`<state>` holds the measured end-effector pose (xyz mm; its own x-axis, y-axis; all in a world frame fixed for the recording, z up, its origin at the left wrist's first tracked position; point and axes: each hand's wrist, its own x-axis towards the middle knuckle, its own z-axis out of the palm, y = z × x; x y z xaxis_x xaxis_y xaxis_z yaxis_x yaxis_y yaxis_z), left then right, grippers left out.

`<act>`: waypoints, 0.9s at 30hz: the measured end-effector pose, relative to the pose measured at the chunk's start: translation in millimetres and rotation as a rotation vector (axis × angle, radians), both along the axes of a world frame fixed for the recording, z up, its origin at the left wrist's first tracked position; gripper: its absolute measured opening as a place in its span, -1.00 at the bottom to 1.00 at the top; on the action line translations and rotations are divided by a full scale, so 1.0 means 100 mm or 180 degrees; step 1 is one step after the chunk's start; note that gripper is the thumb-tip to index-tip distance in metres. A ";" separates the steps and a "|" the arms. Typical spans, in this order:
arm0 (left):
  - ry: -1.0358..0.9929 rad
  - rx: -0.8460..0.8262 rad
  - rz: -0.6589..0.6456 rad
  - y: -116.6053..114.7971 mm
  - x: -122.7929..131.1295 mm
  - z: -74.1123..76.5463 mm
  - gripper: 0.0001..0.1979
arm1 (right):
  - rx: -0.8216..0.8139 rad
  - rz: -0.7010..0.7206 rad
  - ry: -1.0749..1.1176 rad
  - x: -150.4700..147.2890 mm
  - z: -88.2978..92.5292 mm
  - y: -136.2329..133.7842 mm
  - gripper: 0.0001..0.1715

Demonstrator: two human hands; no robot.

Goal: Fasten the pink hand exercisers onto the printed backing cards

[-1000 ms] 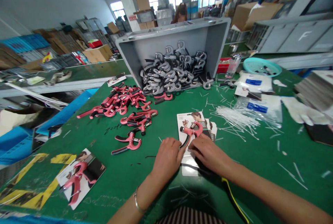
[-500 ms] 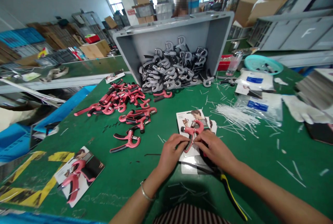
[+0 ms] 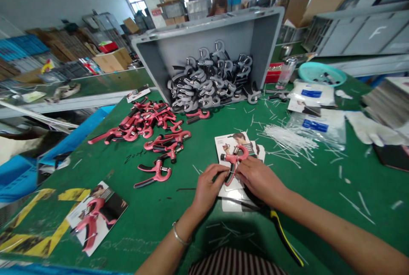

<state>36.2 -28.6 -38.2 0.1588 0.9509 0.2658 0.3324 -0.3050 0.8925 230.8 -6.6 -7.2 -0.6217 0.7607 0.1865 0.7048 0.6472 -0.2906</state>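
Note:
A pink and black hand grip strengthener (image 3: pixel 238 155) lies on a printed card (image 3: pixel 221 141) in front of me, over further cards. At its near handle, my left hand (image 3: pixel 207 186) and my right hand (image 3: pixel 262 178) both pinch with closed fingertips, from the left and the right. Between the fingertips a bit of thin white cable tie (image 3: pixel 230 172) shows across the handle; most of it is hidden. Under my right wrist lies a tool with a yellow and black handle (image 3: pixel 284 236), its head covered.
A tipped grey crate (image 3: pixel 207 23) holds several grey grips. Pink grips (image 3: pixel 143 121) are heaped to its left. Loose white cable ties (image 3: pixel 287 138) lie at right near plastic bags (image 3: pixel 316 125). A carded pink grip (image 3: pixel 94 219) lies front left. A person (image 3: pixel 220 4) is behind the crate.
The view has shifted slightly. My hands stay at the handle of the grip strengthener; my right fingers have moved a little closer over it.

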 end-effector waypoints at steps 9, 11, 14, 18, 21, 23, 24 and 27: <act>0.0312 0.0129 -0.0173 0.01 0.00 0.00 -0.85 | 0.0034 0.0203 0.0156 -0.06 0.10 0.00 -0.82; 0.0310 -0.0015 -0.0145 0.01 -0.02 0.03 -0.79 | -0.0101 0.0170 0.0284 -0.07 0.09 0.00 -0.84; 0.0384 -0.0145 -0.0228 0.00 -0.05 0.14 -0.73 | -0.0380 -0.0038 0.0533 -0.09 0.07 -0.02 -0.87; 0.0864 0.0144 -0.0273 -0.02 -0.05 0.30 -0.74 | -0.0407 -0.0127 0.0684 -0.13 0.04 -0.04 -0.86; 0.0852 0.0157 0.0050 -0.04 -0.02 0.36 -0.82 | -0.0291 -0.0069 0.0668 -0.14 0.02 -0.05 -0.85; 0.0677 0.0022 0.0254 -0.07 -0.01 0.35 -0.85 | -0.0282 -0.0039 0.0680 -0.12 0.02 -0.04 -0.87; 0.0605 -0.0042 0.0281 -0.09 0.00 0.33 -0.83 | -0.0298 -0.0037 0.0727 -0.10 0.02 -0.04 -0.88; 0.0741 -0.0047 0.0220 -0.17 0.00 0.21 -0.62 | -0.0409 -0.0023 0.1128 -0.08 0.01 -0.04 -0.95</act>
<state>36.2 -45.5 -17.1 0.1485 0.9651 0.2158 0.5492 -0.2619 0.7936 222.5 -10.5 -6.5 -0.5301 0.7961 0.2920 0.5503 0.5849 -0.5958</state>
